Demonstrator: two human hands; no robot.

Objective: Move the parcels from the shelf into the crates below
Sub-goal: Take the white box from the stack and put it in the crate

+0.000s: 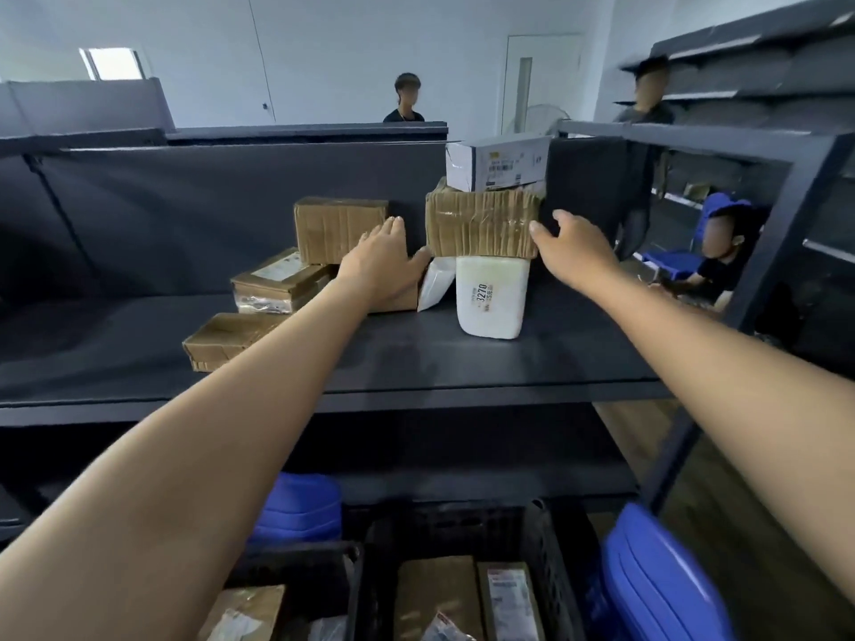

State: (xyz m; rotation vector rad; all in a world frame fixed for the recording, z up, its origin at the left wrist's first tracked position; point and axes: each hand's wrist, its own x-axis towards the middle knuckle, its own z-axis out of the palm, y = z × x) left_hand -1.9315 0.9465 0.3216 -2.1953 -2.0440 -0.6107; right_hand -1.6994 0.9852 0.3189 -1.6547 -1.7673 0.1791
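Several parcels sit on the dark shelf (532,358). A taped brown box (481,224) rests on a white bag parcel marked 3270 (492,296), with a white carton (497,161) on top of it. My right hand (573,245) grips the brown box's right end, thumb on its front. My left hand (386,261) reaches toward its left end with straight fingers, the thumb near the box's lower corner. Left of it lie another brown box (340,229), a labelled box (277,279) and a flat brown parcel (226,337). Black crates (546,562) below hold parcels.
Blue plastic stools (657,580) stand by the crates at right, another blue one (296,506) under the shelf. A dark shelf post (758,289) rises at right. Three people are beyond the shelving, one seated at right (721,252).
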